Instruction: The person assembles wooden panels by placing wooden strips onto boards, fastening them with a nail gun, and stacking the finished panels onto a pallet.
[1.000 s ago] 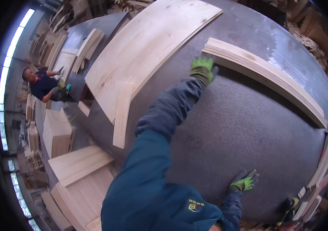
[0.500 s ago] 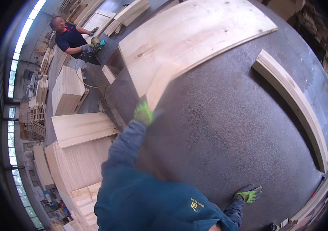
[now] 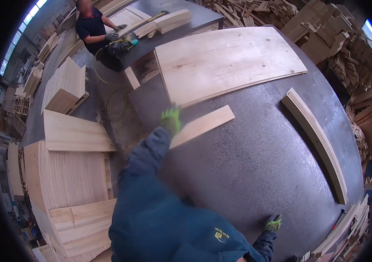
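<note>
My left hand (image 3: 171,120), in a green glove, reaches out over the dark table (image 3: 256,174) and grips the left end of a short pale wooden plank (image 3: 205,124). The plank lies flat and slanted on the table, just in front of a large plywood sheet (image 3: 229,61). The glove is slightly blurred. My right hand (image 3: 273,223), also in a green glove, rests on the table's near edge with its fingers spread and nothing in it. My blue sleeve and jacket hide the table's near left part.
A long narrow wooden beam (image 3: 317,144) lies along the table's right side. Board stacks (image 3: 72,174) stand on the left, scrap wood (image 3: 325,30) is heaped at the back right. A co-worker (image 3: 92,26) handles a power tool (image 3: 127,41) at a far table.
My left hand left the long beam at the far right, swung back to the left and took the short plank, which has turned to lie slanted. My right hand stayed put.
</note>
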`<state>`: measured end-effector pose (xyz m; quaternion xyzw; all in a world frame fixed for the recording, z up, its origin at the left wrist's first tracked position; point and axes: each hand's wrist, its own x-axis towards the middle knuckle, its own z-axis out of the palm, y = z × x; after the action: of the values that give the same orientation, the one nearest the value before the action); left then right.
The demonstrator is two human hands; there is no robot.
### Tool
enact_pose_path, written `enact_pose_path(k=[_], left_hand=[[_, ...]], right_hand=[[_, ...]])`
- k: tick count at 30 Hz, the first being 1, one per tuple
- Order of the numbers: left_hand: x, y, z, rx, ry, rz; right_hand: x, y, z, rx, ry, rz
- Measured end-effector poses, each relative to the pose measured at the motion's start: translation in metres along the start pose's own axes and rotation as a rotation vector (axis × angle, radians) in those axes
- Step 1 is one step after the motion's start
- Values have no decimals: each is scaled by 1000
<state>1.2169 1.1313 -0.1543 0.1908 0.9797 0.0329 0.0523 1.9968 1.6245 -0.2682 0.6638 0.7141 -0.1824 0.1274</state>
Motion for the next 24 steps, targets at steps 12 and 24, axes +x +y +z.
enact_pose_path(k=[12, 24], left_hand=[[45, 10, 55, 12, 65, -88], [75, -12, -18, 389, -222, 167]], right_hand=[[-28, 5, 33, -19, 117, -85], [-51, -19, 47, 46, 148, -136]])
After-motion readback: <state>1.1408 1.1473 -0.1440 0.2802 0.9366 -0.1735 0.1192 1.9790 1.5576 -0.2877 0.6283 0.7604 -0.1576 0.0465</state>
